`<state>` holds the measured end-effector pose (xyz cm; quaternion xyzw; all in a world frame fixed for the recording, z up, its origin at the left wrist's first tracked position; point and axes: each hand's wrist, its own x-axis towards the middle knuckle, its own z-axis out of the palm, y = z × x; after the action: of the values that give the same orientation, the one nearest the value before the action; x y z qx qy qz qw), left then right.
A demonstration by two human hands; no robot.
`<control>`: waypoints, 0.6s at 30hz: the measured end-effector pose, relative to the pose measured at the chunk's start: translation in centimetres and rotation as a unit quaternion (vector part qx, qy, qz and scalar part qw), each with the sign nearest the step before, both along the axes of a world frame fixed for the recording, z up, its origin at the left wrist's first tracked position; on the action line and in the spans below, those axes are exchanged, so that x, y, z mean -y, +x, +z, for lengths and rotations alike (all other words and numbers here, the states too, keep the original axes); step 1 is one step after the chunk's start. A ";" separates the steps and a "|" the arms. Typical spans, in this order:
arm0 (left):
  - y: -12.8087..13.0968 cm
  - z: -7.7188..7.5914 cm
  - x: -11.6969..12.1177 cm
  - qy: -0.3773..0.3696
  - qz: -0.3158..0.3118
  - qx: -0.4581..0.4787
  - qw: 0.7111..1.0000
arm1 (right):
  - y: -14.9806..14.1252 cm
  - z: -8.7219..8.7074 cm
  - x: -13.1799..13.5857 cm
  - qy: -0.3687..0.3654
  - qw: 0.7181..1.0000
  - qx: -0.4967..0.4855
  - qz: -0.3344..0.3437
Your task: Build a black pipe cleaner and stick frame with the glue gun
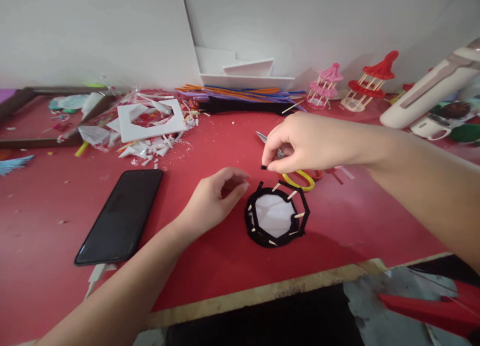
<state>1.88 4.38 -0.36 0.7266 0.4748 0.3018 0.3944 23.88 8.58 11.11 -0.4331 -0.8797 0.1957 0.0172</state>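
Small black piece (264, 167) in right grip (294, 142)

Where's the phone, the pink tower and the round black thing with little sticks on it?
Phone (120, 216): head view, middle of its dark screen.
Pink tower (323, 90): head view, its lower pink frill.
Round black thing (275, 216): head view, the white middle of its base.

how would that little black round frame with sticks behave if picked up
The frame looks light, seemingly built of thin sticks and black strips. It may be fragile, since narrow sticks stand around its edge. Its wide, flat-looking base should make tipping unlikely.
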 end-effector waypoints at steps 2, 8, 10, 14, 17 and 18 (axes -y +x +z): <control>0.1 0.2 0.1 -0.001 -0.031 -0.015 0.999 | -0.3 0.3 0.0 -0.017 1.000 0.003 0.015; -0.1 0.7 0.1 0.010 -0.043 -0.047 0.998 | -1.4 1.1 0.2 -0.092 0.995 0.037 0.029; -0.2 0.7 0.0 0.005 -0.045 -0.051 0.998 | -1.7 1.1 0.0 -0.099 0.993 0.063 0.035; -0.2 0.7 0.0 0.001 -0.049 -0.059 0.997 | -2.2 0.9 -0.5 -0.102 0.989 0.097 0.032; -0.3 0.7 -0.1 0.006 -0.051 -0.069 0.996 | -2.4 1.0 -0.7 -0.106 0.988 0.107 0.046; -0.3 0.7 -0.1 0.007 -0.053 -0.072 0.996 | -2.4 1.0 -0.7 -0.108 0.987 0.109 0.052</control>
<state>1.61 4.46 0.38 0.7734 0.4607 0.2303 0.3696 21.44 9.25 12.08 -0.4052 -0.8711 0.2419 -0.1359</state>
